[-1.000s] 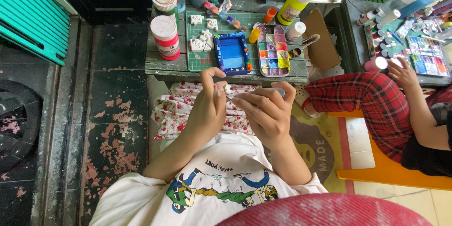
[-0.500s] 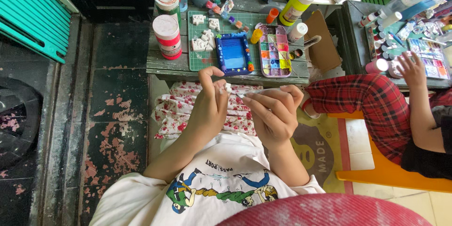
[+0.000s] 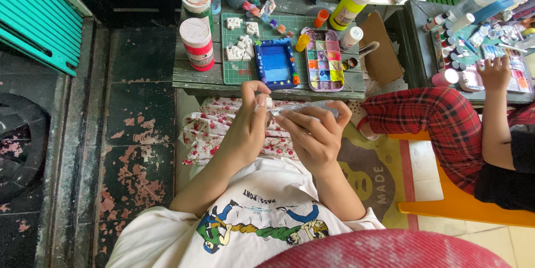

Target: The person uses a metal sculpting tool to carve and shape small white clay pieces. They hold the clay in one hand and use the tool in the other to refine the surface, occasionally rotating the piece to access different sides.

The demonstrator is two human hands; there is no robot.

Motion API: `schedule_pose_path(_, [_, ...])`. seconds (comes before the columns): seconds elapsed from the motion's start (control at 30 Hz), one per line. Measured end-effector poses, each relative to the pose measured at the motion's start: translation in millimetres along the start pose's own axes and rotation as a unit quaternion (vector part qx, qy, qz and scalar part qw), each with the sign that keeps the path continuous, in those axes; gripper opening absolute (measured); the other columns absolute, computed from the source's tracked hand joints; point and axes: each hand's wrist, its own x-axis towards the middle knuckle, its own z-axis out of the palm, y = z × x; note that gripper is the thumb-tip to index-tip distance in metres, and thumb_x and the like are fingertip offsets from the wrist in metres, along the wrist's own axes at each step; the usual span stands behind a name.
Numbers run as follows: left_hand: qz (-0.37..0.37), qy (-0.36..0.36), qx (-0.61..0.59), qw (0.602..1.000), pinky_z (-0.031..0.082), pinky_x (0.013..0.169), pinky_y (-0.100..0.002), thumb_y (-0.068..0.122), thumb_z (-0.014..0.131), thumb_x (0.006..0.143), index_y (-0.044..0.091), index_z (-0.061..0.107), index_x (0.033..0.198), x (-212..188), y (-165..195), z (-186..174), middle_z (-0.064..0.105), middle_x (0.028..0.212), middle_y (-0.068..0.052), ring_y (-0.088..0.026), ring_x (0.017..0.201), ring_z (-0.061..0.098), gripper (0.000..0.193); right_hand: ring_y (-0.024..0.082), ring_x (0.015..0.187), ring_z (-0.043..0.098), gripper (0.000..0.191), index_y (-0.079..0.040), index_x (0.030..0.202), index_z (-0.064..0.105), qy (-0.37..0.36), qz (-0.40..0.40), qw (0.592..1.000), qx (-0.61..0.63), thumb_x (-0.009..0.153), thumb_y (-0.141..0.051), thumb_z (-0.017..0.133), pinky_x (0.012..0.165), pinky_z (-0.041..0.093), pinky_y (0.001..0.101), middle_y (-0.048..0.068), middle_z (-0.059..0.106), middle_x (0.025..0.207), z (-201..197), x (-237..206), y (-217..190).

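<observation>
Head view, frame centre: left hand [image 3: 248, 126] pinches a small white plaster piece [image 3: 268, 102]; right hand [image 3: 315, 134] grasps a clear glue tube [image 3: 304, 109]. Blue painted frame [image 3: 276, 63] waits on the surface [image 3: 189, 78], partly decorated.

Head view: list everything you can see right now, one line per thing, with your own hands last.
Blue picture frame: one, blue with small coloured bits on its rim, on the green cutting mat.
White cast shapes: several, white, on the mat left of the frame.
Paint palette: one, many colours, right of the frame.
Paint jars: two, red and white, at the left end of the table.
Yellow bottle: one, yellow with white cap, at the back.
Neighbour's hand: one, on a second table at right.
Orange chair: one, under the neighbour.
Left hand: grip pinching a small white piece.
Right hand: grip around a clear tube.
</observation>
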Motion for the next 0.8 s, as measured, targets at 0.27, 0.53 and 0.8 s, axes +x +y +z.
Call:
schedule_pose_path(0.27, [-0.019, -0.048, -0.058, 0.997, 0.04, 0.052, -0.023, 0.035, 0.034, 0.114, 0.01, 0.051, 0.12, 0, 10, -7, 0.048, 0.079, 0.002, -0.004, 0.063, 0.043, 0.031, 0.019, 0.091, 0.065, 0.024, -0.009, 0.1, 0.076, 0.029, 0.081, 0.99, 0.108, 0.08, 0.003, 0.082, 0.095, 0.041, 0.0399, 0.001, 0.073, 0.096, -13, 3, 4])
schedule_pose_path(0.53, [0.007, -0.03, -0.153, 0.988, 0.042, 0.049, -0.02, 0.031, 0.045, 0.112, 0.007, 0.049, 0.113, 5, -5, -3, 0.046, 0.08, 0.004, -0.001, 0.058, 0.042, 0.025, 0.02, 0.092, 0.064, 0.03, -0.01, 0.1, 0.077, -0.021, 0.054, 0.994, 0.089, 0.073, 0.003, 0.079, 0.096, 0.04, 0.0436, 0.001, 0.072, 0.095, -11, 6, -2])
schedule_pose_path(0.8, [0.028, -0.018, -0.151, 0.988, 0.034, 0.054, -0.019, 0.03, 0.044, 0.114, 0.007, 0.049, 0.117, 5, -18, 0, 0.048, 0.086, 0.005, 0.001, 0.065, 0.038, 0.023, 0.019, 0.093, 0.065, 0.031, -0.01, 0.102, 0.078, -0.014, 0.05, 0.996, 0.079, 0.074, 0.003, 0.077, 0.098, 0.04, 0.0424, 0.002, 0.074, 0.098, -7, 3, 0])
